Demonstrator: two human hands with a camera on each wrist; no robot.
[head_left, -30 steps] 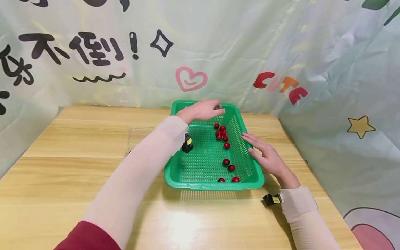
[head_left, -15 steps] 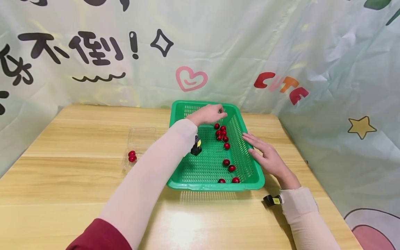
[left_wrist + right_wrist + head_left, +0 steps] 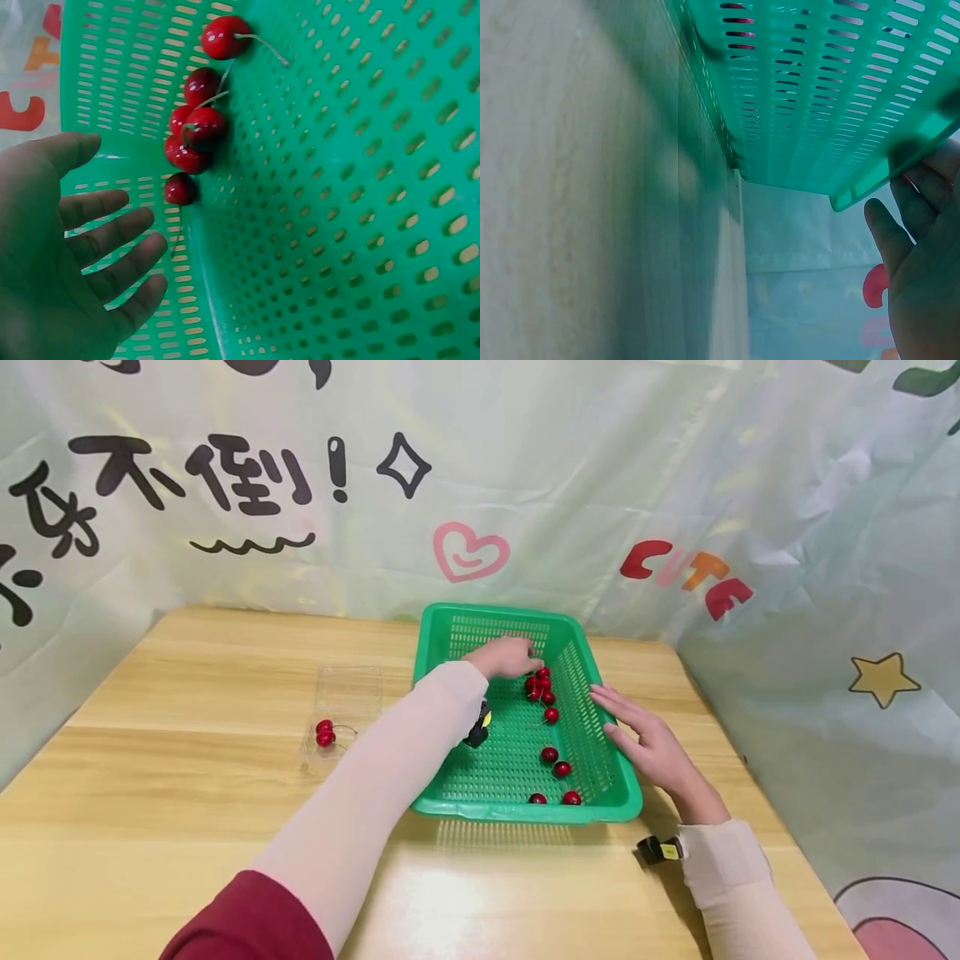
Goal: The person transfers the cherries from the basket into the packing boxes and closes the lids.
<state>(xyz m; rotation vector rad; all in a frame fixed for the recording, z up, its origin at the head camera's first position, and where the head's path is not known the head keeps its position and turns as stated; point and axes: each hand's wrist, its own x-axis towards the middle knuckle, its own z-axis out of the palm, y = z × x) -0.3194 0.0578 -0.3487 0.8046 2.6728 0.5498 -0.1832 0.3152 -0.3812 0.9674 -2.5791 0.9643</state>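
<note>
A green plastic basket (image 3: 491, 810) stands on the table with several red cherries (image 3: 551, 716) along its right side. My left hand (image 3: 504, 657) reaches inside at the far end, just left of a cluster of them. In the left wrist view, the fingers of that hand (image 3: 97, 240) are spread and slightly bent, with nothing between them; the nearest cherry (image 3: 180, 189) lies apart from the fingertips. On the basket's right rim rests my right hand (image 3: 648, 747), its fingers fairly straight. The right wrist view has this hand (image 3: 928, 240) at the rim from outside.
Left of the basket lies a clear plastic box (image 3: 348, 687), with two stemmed cherries (image 3: 325, 733) in its near part. The wooden table (image 3: 187, 760) meets a printed cloth backdrop (image 3: 555, 468) behind and at the right.
My left hand has moved from over the far rim down into the basket, toward the cherries. The clear box's cherries, first hidden by the left arm, now show. My right hand stays on the rim.
</note>
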